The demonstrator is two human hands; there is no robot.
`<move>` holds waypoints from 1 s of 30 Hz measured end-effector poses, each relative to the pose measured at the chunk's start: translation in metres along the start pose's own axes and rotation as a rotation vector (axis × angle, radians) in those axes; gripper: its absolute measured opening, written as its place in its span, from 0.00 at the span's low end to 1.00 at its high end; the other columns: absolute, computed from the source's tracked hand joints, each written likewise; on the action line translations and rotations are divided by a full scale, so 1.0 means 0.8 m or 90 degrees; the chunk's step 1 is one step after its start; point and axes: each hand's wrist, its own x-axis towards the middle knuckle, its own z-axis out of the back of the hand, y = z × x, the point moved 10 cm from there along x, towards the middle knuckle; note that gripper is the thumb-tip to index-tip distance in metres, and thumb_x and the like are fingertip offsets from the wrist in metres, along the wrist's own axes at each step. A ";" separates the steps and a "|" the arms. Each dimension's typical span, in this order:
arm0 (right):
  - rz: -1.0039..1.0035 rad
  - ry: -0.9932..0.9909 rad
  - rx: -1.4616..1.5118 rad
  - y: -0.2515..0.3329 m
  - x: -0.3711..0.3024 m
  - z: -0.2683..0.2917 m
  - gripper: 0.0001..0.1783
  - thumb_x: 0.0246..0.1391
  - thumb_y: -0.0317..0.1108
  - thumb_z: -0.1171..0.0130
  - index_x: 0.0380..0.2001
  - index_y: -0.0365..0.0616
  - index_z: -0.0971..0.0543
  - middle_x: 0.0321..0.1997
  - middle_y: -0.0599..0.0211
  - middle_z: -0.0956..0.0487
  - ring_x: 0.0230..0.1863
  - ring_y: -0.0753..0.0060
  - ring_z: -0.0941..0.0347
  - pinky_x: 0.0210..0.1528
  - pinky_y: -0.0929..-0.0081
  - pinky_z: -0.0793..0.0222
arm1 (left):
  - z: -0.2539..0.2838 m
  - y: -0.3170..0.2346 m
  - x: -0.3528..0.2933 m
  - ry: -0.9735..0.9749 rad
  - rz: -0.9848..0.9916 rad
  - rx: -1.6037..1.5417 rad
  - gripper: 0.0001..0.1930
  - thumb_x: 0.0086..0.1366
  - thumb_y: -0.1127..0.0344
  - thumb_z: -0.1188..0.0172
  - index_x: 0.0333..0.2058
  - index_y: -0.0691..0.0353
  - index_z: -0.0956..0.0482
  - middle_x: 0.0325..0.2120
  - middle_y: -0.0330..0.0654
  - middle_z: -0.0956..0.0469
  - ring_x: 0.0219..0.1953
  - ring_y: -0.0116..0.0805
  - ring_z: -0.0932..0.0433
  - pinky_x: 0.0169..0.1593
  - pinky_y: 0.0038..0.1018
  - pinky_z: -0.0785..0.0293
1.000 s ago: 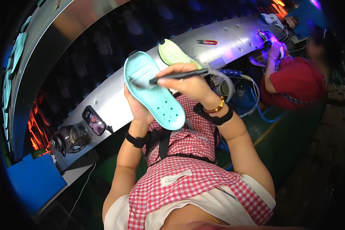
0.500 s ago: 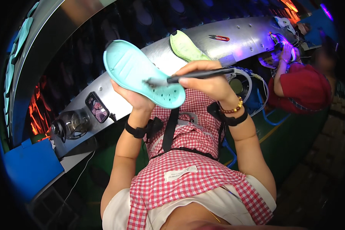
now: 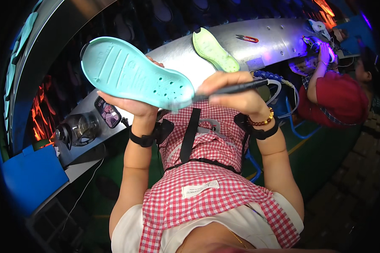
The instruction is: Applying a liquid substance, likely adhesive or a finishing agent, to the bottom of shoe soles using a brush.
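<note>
My left hand (image 3: 133,105) is closed around a turquoise shoe sole (image 3: 120,67) from underneath, holding it up above the bench with its ribbed, dimpled face toward me. My right hand (image 3: 236,95) grips a black-handled brush (image 3: 234,87). The brush's blurred tip touches or nearly touches the near rim of the sole's small-holed end; which of the two I cannot tell. Beyond my right hand, a pale green shoe sole (image 3: 215,50) lies on the metal bench (image 3: 175,55).
Red-handled thread snips (image 3: 247,38) lie on the bench. At left are a phone (image 3: 108,113), a dark transparent jug (image 3: 79,128) and a blue panel (image 3: 36,177). A white hose (image 3: 297,99) loops at right. A co-worker in red (image 3: 337,99) works under purple light.
The turquoise sole has swung left and turned more lengthwise in my left hand. The brush has shifted from its holed middle to its near rim at the right end.
</note>
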 end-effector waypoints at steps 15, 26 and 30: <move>-0.140 -0.030 0.085 -0.023 -0.006 -0.029 0.09 0.43 0.23 0.43 0.31 0.35 0.24 0.29 0.65 0.23 0.32 0.79 0.28 0.33 0.86 0.32 | -0.020 0.057 -0.051 -0.108 0.321 -0.088 0.35 0.58 0.40 0.66 0.55 0.64 0.47 0.44 0.58 0.35 0.39 0.54 0.29 0.41 0.44 0.30; 0.057 0.313 -0.142 0.036 -0.007 -0.076 0.10 0.35 0.21 0.39 0.28 0.35 0.23 0.32 0.56 0.23 0.36 0.63 0.25 0.39 0.74 0.29 | 0.002 0.069 -0.072 -0.062 0.592 -0.100 0.20 0.59 0.61 0.55 0.45 0.71 0.35 0.35 0.52 0.27 0.33 0.36 0.23 0.36 0.28 0.24; 0.065 0.292 -0.190 0.044 -0.001 -0.061 0.10 0.38 0.23 0.40 0.29 0.36 0.23 0.34 0.57 0.23 0.37 0.63 0.26 0.40 0.74 0.30 | -0.001 0.061 -0.083 -0.035 0.662 0.041 0.19 0.58 0.62 0.52 0.42 0.73 0.33 0.32 0.50 0.26 0.28 0.33 0.23 0.31 0.24 0.25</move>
